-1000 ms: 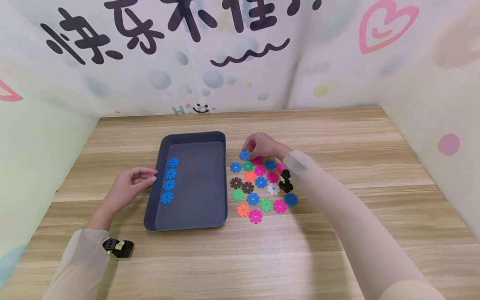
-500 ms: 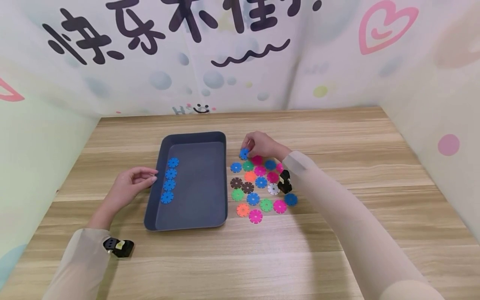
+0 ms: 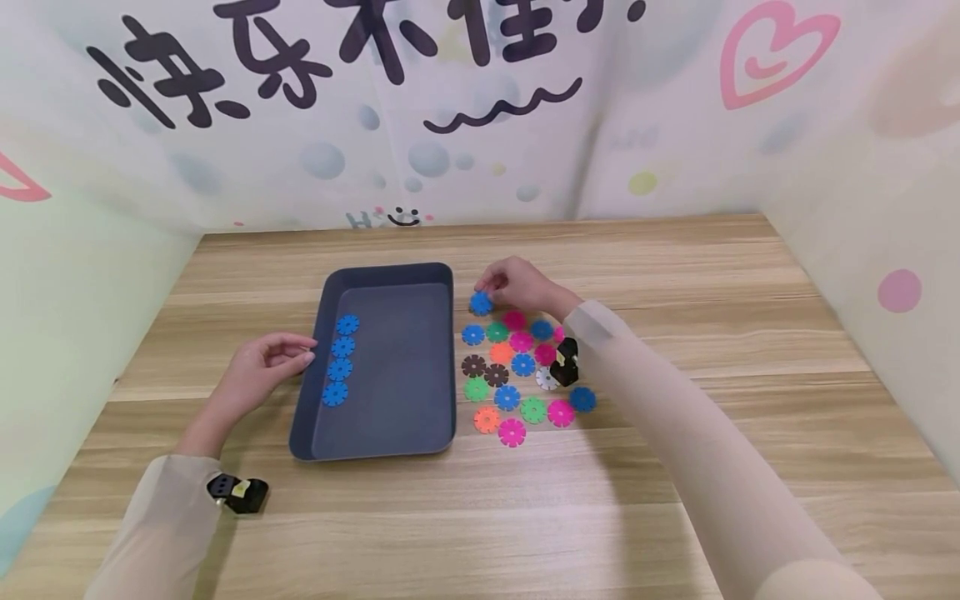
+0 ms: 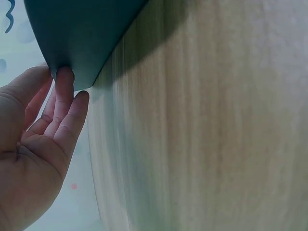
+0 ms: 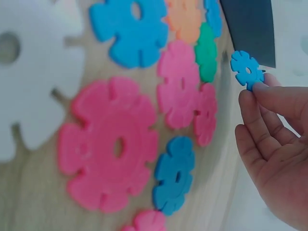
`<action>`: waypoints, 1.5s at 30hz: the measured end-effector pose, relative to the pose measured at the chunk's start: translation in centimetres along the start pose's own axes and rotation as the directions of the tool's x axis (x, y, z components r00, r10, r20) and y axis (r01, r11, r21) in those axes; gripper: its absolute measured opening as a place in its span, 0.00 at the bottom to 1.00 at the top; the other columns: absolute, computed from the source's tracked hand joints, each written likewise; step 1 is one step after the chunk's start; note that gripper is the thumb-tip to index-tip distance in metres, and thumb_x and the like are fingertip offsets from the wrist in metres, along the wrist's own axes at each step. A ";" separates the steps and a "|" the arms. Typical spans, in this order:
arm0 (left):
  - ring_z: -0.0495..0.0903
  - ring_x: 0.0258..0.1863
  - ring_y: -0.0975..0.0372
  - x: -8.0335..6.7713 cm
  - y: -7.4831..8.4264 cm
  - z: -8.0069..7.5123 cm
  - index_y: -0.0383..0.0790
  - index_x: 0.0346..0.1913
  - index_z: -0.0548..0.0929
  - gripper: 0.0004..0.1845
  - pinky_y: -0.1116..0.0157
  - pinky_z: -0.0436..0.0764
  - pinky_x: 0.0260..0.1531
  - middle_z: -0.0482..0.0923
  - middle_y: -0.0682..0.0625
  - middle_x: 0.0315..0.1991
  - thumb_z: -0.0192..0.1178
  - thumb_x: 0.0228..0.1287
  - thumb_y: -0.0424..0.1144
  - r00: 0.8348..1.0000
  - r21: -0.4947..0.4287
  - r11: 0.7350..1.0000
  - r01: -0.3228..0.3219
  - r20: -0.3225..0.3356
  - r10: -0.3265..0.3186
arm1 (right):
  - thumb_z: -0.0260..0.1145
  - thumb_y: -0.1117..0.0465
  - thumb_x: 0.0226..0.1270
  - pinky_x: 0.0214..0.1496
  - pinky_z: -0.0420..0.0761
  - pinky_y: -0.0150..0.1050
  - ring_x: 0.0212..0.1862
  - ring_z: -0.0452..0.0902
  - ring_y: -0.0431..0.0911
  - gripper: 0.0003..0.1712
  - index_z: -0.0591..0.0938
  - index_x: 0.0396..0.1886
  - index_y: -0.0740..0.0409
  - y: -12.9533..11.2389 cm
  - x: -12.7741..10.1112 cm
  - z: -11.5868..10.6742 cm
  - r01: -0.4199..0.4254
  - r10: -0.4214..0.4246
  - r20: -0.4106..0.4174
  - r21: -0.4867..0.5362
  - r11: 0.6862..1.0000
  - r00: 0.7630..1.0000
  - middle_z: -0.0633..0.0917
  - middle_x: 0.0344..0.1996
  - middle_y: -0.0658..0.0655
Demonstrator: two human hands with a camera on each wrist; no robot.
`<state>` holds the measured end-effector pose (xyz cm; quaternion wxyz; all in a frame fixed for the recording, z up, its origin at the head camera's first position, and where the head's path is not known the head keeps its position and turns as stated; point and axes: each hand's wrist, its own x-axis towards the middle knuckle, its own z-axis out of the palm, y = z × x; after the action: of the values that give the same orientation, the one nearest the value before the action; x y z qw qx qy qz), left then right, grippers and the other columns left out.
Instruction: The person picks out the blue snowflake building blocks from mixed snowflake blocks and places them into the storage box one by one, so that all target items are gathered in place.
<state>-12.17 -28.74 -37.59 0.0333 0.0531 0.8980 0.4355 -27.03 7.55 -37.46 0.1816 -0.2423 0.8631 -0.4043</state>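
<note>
A: Since the earlier frame, blue disc [image 3: 481, 302] rose off the pile and shifted slightly toward the tray [image 3: 390, 275].
B: Grip?
A: Right hand [image 3: 517, 286] pinched it at the fingertips [image 5: 262, 89], disc clear of the table [image 3: 675, 500], just right of the tray's far corner.
B: Left hand [image 3: 258, 371]?
A: Fingers [image 4: 65, 96] straight, touching the tray's outer left wall; holding nothing.
B: Surroundings?
A: Four blue discs [image 3: 339, 358] lay in a column inside the tray. Mixed-colour discs [image 3: 517, 375] lay clustered on the table beside it.
</note>
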 end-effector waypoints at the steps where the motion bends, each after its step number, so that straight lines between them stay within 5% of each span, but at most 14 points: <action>1: 0.78 0.31 0.71 0.0 0.0 0.0 0.29 0.50 0.76 0.18 0.75 0.78 0.32 0.78 0.35 0.42 0.56 0.65 0.40 1.000 0.000 1.000 0.001 0.000 -0.001 | 0.58 0.74 0.61 0.41 0.77 0.35 0.36 0.75 0.47 0.10 0.82 0.40 0.65 -0.1 0.0 0.0 0.006 -0.006 -0.007 0.001 1.000 1.000 0.81 0.34 0.58; 12: 0.78 0.31 0.71 0.1 0.0 0.1 0.28 0.50 0.76 0.17 0.75 0.78 0.32 0.78 0.34 0.42 0.56 0.65 0.39 1.000 -0.014 1.000 -0.022 0.005 0.023 | 0.61 0.72 0.61 0.41 0.78 0.35 0.37 0.77 0.47 0.09 0.82 0.41 0.66 -1.8 -0.1 -0.6 0.079 -0.079 -0.077 0.004 0.997 0.994 0.83 0.37 0.59; 27: 0.78 0.31 0.71 0.0 -0.2 0.2 0.28 0.50 0.77 0.17 0.74 0.78 0.33 0.78 0.35 0.41 0.56 0.65 0.39 1.000 -0.021 0.999 -0.028 0.001 0.028 | 0.61 0.70 0.62 0.40 0.77 0.32 0.37 0.77 0.44 0.11 0.83 0.44 0.63 -4.7 1.1 1.2 0.139 -0.138 -0.048 0.006 0.990 0.989 0.83 0.42 0.57; 45: 0.78 0.30 0.72 0.0 -0.3 0.2 0.28 0.50 0.77 0.17 0.75 0.78 0.32 0.78 0.35 0.40 0.56 0.65 0.39 1.000 -0.018 1.000 -0.024 -0.010 0.024 | 0.61 0.67 0.63 0.40 0.76 0.30 0.40 0.76 0.42 0.12 0.83 0.45 0.60 -7.7 4.2 4.3 0.090 -0.089 -0.026 0.036 0.995 0.996 0.83 0.44 0.55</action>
<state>-12.19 -28.75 -37.92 0.0244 0.0616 0.8934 0.4443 -26.19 -1.69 -34.49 0.1574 -0.2725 0.8458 -0.4307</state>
